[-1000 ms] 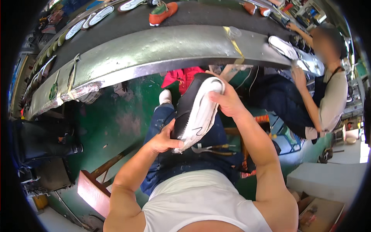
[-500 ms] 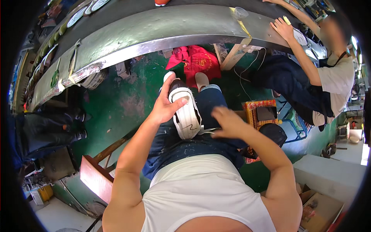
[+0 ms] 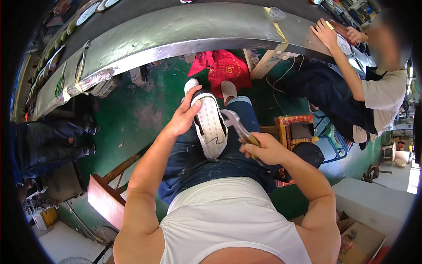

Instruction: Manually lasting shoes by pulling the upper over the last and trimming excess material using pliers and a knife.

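My left hand (image 3: 183, 118) is closed around the far end of a shoe (image 3: 212, 127), thumb pressed on its white sole and fingers wrapped round the dark upper. The shoe lies sole up over my blue jeans (image 3: 243, 116), a black squiggle marked near the end closest to me. My right hand (image 3: 266, 148) is wrapped firmly about the handle of a claw hammer (image 3: 241, 130), its metal head at the sole's right edge; from this angle I can't tell whether the two touch. Past my feet, a red cloth (image 3: 228, 72) lies on the green floor (image 3: 132, 108), near the long metal bench (image 3: 167, 49). A clear plastic cup (image 3: 276, 14) stands on that bench, and to my right a co-worker (image 3: 387, 92) rests a hand at its edge.
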